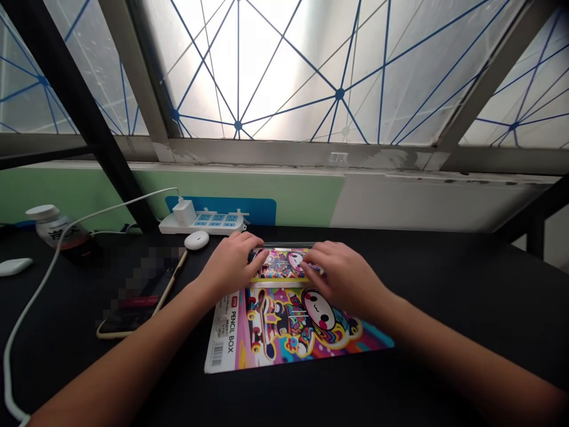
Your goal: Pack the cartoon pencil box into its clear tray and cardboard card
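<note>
A colourful pencil box point(284, 264) with a cartoon print lies on the black table point(466, 296). My left hand point(231, 264) grips its left end and my right hand point(344, 276) grips its right end, fingers curled over the far edge. The box rests at the far end of its flat printed packaging card point(288, 332), marked "PENCIL BOX", which lies nearer me between my forearms.
A phone point(137, 302) lies left of the card. A white power strip point(202, 220) with a charger and cable, a small white oval device point(196, 239) and a bottle point(57, 231) stand at the back left. A window wall runs behind the table.
</note>
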A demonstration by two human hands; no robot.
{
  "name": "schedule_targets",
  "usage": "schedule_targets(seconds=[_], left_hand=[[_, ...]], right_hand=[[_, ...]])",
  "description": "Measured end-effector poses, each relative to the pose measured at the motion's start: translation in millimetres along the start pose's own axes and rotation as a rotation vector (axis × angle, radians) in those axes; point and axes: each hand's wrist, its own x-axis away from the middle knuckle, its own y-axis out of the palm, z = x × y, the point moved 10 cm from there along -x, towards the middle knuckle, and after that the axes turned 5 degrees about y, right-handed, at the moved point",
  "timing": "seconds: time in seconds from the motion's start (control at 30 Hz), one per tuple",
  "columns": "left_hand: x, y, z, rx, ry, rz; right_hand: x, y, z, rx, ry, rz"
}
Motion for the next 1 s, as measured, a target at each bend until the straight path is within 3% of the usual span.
schedule_targets(seconds=[0.1, 0.23, 0.47, 0.6, 0.77, 0.9, 1.0], left_hand=[[0.2, 6.5, 0.4, -0.030, 0.013, -0.047], [-0.4, 9.4, 5.0, -0.077, 0.028, -0.066], [0.2, 10.1, 9.9, -0.140, 0.050, -0.072], [0.0, 9.0, 13.2, -0.178, 0.067, -0.073], [0.2, 3.4, 13.3, -0.219, 0.058, -0.065], [1.6, -1.5, 16.0, -0.252, 0.121, -0.071], [0.0, -10.1, 15.9, -0.248, 0.161, -0.058]], right_hand=[[-8.9, 13.9, 64.9, -0.052, 0.214, -0.154], [-10.9, 23.7, 93.4, -0.131, 0.224, -0.230], [-3.0, 30.8, 93.1, -0.259, 0.258, -0.412], [-2.8, 32.5, 97.1, -0.272, 0.274, -0.432], [-6.0, 24.6, 93.9, -0.216, 0.273, -0.351], [-7.3, 2.5, 78.1, -0.058, 0.199, -0.128], [-0.7, -6.5, 65.0, -0.028, 0.170, -0.043]])
